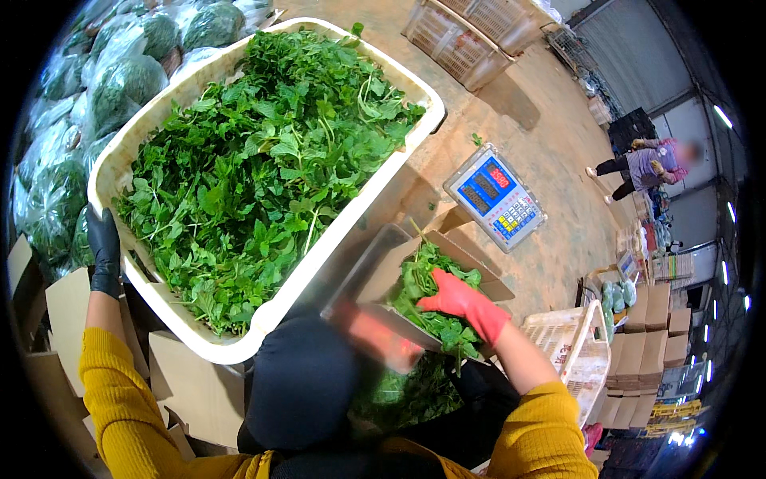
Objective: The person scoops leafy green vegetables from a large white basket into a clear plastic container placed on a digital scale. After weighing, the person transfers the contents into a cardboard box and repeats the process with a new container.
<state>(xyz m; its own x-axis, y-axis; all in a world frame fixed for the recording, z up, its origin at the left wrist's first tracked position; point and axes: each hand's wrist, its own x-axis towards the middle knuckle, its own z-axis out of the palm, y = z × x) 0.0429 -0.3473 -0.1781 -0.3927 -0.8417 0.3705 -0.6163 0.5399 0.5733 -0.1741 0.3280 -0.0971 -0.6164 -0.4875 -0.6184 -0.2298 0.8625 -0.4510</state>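
Note:
A large cream plastic tub (367,215) heaped with leafy green herbs (263,168), mint-like in look, fills the upper left. My left hand (104,249), in a black glove, is closed on the tub's left rim. To the right of the tub stands an opened cardboard box (471,259) with a bunch of the same herbs (427,267) in it. My right hand (467,305), in a red glove, grips herbs at the box's mouth, its fingertips partly among the leaves. A digital scale display with keypad (496,198) sits just beyond the box.
Clear bags of greens (132,88) are piled at far left. Flattened cardboard (195,375) lies below the tub. Plastic crates (459,48) stand at the back, another crate (566,339) at right. Stacked cartons (638,359) lie farther off, where another person (642,166) stands.

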